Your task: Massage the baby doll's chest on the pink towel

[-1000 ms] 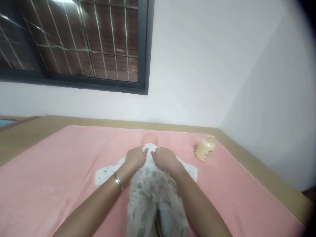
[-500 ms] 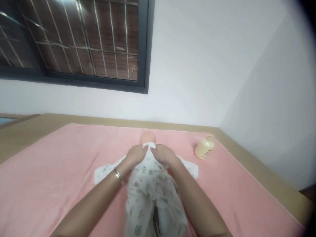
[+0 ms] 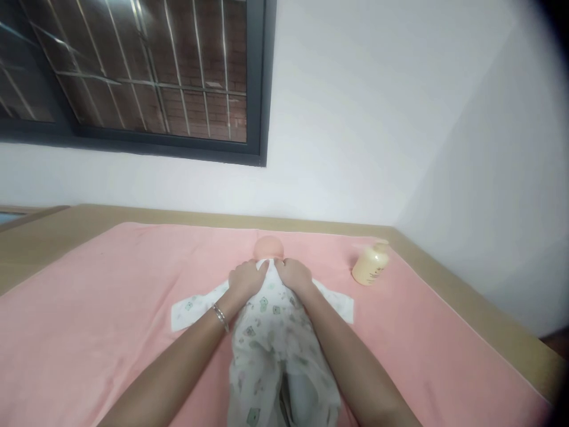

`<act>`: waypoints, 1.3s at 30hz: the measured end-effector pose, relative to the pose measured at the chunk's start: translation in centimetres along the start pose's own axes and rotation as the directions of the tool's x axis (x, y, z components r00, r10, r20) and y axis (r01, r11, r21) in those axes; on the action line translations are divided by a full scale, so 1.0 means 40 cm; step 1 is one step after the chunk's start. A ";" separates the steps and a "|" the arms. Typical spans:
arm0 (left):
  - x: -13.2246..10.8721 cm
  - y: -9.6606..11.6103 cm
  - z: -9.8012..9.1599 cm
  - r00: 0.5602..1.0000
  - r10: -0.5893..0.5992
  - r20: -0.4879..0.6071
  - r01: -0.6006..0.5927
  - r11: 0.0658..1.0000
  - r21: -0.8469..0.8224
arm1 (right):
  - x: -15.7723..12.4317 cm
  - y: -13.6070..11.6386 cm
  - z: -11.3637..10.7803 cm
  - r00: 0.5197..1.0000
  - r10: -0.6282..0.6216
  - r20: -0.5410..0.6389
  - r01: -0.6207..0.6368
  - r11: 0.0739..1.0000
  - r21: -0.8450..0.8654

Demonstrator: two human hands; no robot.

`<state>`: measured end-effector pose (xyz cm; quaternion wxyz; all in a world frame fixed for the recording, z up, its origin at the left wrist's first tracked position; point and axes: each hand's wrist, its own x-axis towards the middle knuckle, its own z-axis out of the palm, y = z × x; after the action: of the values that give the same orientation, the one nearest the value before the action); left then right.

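A baby doll (image 3: 268, 247) lies on a pink cloth (image 3: 111, 308), its head toward the wall. White patterned baby clothes (image 3: 267, 332) cover its body, with the sleeves spread to both sides and the legs toward me. My left hand (image 3: 248, 279), with a silver bracelet on the wrist, grips the clothing at the left of the doll's neck. At the right of the neck my right hand (image 3: 293, 276) pinches the same clothing. Both thumbs point inward near the collar. The doll's face and arms cannot be made out.
A pale yellow pump bottle (image 3: 370, 264) stands tilted-looking on the cloth at the right. Around the cloth runs a tan surface edge (image 3: 462, 296). Behind rises a white wall (image 3: 347, 118) with a dark-framed, barred window (image 3: 258, 89).
Both hands stay at the collar, shifted very slightly, and my left forearm sits a little more to the right. The doll's head and clothing have moved slightly to the right in view.
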<state>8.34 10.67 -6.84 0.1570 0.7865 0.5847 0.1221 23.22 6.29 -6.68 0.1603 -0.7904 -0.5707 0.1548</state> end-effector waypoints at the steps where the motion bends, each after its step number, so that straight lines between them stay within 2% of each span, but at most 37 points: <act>1: 0.001 -0.002 0.002 1.000 -0.001 -0.004 0.001 1.000 0.007 | 0.000 0.000 0.002 1.000 0.002 -0.003 -0.002 1.000 0.001; 26: 0.001 -0.018 0.030 0.998 0.027 -0.062 -0.030 0.999 -0.041 | 0.002 0.002 0.004 1.000 0.006 0.017 -0.006 1.000 0.027; 32: 0.006 -0.032 0.006 0.999 0.034 0.004 -0.033 0.990 -0.139 | 0.001 0.013 -0.007 0.999 -0.045 0.030 0.043 0.997 0.059; 34: -0.010 -0.024 -0.008 0.998 0.054 -0.031 -0.057 0.992 -0.115 | 0.001 0.033 -0.029 0.991 -0.110 0.070 0.101 0.988 0.120; 36: -0.046 -0.006 -0.018 0.975 0.187 -0.124 -0.194 0.980 -0.046 | -0.001 0.061 -0.064 0.961 -0.231 0.150 0.199 0.959 0.203; 37: -0.073 0.005 -0.020 0.938 0.302 -0.168 -0.307 0.952 0.000 | -0.003 0.073 -0.085 0.940 -0.301 0.163 0.259 0.936 0.239; 39: -0.136 0.024 -0.015 0.800 0.563 -0.206 -0.560 0.825 0.079 | -0.008 0.088 -0.126 0.910 -0.410 0.067 0.378 0.883 0.278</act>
<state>7.42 5.24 -5.94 0.0423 0.9068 0.3403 0.2451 28.27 4.56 -3.64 0.2546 -0.6188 -0.7031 0.2407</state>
